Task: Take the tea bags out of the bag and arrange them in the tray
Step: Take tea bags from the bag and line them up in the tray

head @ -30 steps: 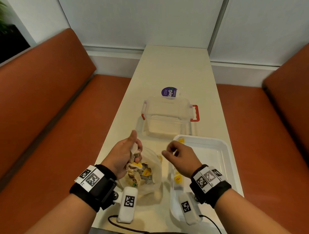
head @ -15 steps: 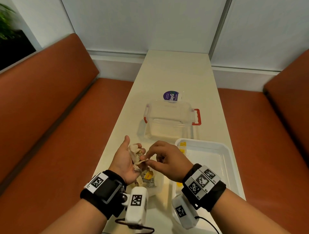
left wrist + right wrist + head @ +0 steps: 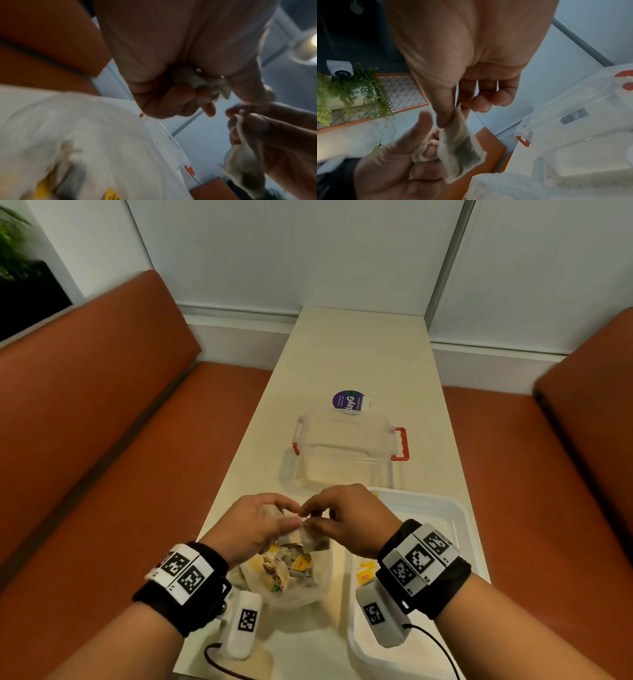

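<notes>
The right hand point(image 3: 346, 518) pinches one pale paper tea bag point(image 3: 460, 150) by its top edge between thumb and forefinger, above the clear plastic bag of tea bags point(image 3: 287, 573) near the table's point(image 3: 359, 354) front edge. The left hand point(image 3: 250, 525) clutches a small crumpled bunch of tea bags point(image 3: 423, 152) (strings may tangle). Best to draw the single bag away slowly, then lay it flat in the white plastic tray point(image 3: 455, 508) at the front right corner.
</notes>
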### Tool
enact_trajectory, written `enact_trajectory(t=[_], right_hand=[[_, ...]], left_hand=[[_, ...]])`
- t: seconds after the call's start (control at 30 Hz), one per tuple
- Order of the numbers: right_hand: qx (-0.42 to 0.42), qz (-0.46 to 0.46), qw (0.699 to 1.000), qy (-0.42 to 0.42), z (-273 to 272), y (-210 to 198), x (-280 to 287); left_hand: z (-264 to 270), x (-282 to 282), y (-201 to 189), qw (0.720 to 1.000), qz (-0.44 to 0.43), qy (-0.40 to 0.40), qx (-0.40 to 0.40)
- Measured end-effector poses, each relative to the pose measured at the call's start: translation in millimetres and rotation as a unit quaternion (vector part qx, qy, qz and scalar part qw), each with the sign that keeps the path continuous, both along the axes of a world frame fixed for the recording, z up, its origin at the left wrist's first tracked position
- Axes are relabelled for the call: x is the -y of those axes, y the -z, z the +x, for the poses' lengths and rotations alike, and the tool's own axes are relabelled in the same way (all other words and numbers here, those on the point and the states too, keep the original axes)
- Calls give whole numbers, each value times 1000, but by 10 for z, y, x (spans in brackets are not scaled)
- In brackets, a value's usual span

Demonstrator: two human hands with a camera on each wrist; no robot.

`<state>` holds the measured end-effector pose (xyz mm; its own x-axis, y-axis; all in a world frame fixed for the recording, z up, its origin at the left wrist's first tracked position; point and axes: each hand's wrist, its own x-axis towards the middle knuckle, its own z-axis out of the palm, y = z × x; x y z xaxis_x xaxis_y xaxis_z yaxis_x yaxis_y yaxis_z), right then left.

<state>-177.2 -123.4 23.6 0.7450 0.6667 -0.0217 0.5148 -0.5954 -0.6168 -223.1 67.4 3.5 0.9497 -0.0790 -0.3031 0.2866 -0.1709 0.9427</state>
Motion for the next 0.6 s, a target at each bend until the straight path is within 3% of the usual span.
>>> enact_trajectory(t=[0.1,0.23,0.4,0.6], right_hand=[[-13,16,999,31,12,12,-4],[-26,82,994,69,1,26,2],[-85,134,982,106,-34,147,108],[-97,134,977,135,-46,280,147]], left_hand=[[21,51,-103,992,103,73,30],[18,106,-68,982,162,60,78],[2,148,-78,997,38,-17,72],[4,188,-52,995,30,-37,85]])
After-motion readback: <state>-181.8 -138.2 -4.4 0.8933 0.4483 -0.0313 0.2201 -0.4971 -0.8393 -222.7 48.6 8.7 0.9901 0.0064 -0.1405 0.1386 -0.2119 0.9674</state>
